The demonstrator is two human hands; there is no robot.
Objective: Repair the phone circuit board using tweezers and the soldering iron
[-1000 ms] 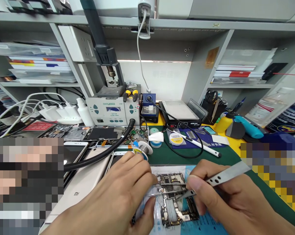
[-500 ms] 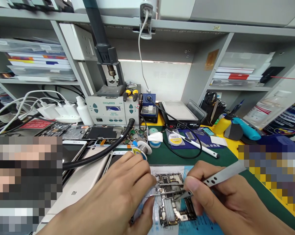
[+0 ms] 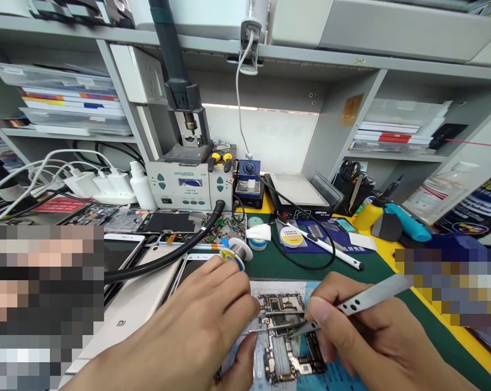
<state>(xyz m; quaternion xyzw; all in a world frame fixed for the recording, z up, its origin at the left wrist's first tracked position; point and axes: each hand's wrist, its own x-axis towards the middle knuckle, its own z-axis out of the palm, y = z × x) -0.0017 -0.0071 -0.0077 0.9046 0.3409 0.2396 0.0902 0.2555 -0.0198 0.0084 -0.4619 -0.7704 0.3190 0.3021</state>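
My left hand (image 3: 204, 320) is closed, thumb and forefinger around the left end of a circuit board holder with two thin metal rods (image 3: 269, 328). The part inside the fist is hidden. The rods cross the middle of a phone circuit board (image 3: 288, 364), dark with metal shields and gold edges. In my right hand (image 3: 351, 326) is a pair of steel tweezers (image 3: 375, 293) with holes along the arm, pinched between thumb and fingers. Their tips point down and left at the board's middle, close to the lower rod; whether they touch the board I cannot tell.
A blue-and-white sheet (image 3: 310, 288) lies under the board on the green mat (image 3: 265, 269). Behind my left hand stand a solder spool (image 3: 239, 251) and a thick black hose (image 3: 167, 262). Phones (image 3: 127, 320) lie at left. A hot-air station (image 3: 184, 187) stands behind.
The view has tilted up slightly, so the bench sits a little lower. Both hands keep their grips, and the tweezers' tips have shifted slightly left over the board.
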